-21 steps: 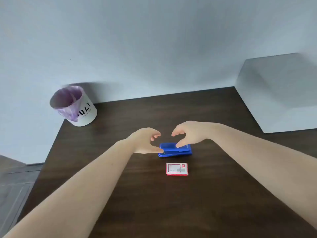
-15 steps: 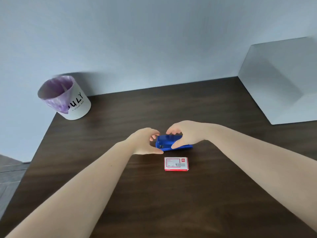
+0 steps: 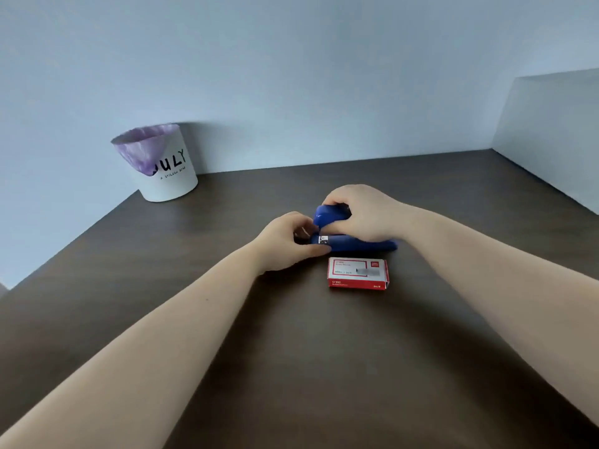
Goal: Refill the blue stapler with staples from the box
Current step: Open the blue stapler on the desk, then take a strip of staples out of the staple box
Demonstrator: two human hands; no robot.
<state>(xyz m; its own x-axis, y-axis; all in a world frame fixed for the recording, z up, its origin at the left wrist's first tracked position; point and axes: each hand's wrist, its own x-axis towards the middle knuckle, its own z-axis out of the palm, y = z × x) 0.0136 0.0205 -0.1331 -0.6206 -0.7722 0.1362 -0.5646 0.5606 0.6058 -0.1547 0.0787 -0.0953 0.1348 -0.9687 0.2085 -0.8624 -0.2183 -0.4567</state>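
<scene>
Stapler (image 3: 356,243) at frame centre, long axis left-right, top lifted. Right hand (image 3: 363,212) clamped on raised top; left hand (image 3: 288,243) pinching left front end. Staple box (image 3: 357,273) closed, just below, nearer right hand.

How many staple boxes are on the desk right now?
1. The red and white staple box lies flat and closed on the dark desk, just in front of the blue stapler that both hands are working on. Nothing suggests a second box, though the arms hide some desk.
</scene>
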